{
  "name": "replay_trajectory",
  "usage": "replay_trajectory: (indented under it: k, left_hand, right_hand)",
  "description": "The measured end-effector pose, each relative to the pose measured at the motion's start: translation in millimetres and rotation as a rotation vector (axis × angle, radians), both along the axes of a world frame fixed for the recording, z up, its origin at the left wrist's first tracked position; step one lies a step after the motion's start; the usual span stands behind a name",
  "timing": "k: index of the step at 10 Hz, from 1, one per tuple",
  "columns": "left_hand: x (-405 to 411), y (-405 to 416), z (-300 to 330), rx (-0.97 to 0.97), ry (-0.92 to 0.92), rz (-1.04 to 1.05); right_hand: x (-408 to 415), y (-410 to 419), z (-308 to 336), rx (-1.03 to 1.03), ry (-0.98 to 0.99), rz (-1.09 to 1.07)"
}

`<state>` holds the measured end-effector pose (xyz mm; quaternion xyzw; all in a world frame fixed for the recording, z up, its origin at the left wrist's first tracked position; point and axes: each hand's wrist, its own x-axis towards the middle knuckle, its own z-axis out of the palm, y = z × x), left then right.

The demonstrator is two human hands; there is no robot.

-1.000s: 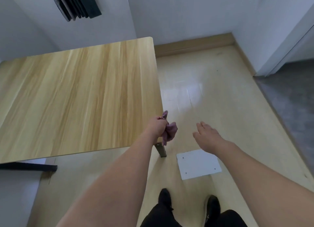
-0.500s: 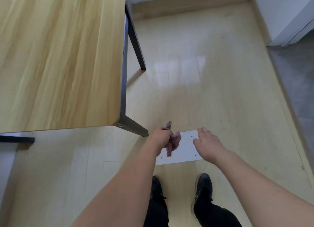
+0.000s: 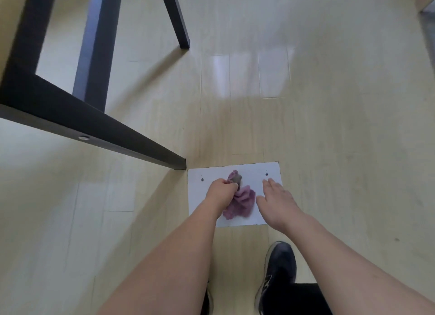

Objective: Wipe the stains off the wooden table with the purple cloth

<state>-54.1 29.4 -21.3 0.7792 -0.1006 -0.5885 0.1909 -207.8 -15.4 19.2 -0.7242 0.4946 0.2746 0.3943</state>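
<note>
No readable text, label, brand or number shows anywhere; the white sheet (image 3: 235, 194) on the floor carries only a few small dark marks, too tiny to read.

Pale glossy plank floor (image 3: 329, 102)

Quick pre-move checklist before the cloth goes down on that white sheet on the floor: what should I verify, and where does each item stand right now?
1. Left hand grips the purple cloth: ok.
2. Cloth over the white sheet: ok.
3. Cloth resting on the sheet or hanging above it: cannot tell.
4. Right hand free, fingers straight, holding nothing: ok.
5. Shoe off the sheet: ok.
6. Table leg off the sheet, its foot beside the sheet's corner: ok.
</note>
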Motion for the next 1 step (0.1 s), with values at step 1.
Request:
replay_trajectory:
  k: [1]
  left_hand:
    - [2.6, 2.5, -14.6, -0.018, -0.048, 0.008]
  right_hand:
    - [0.5, 0.7, -10.7, -0.027, -0.02, -0.016]
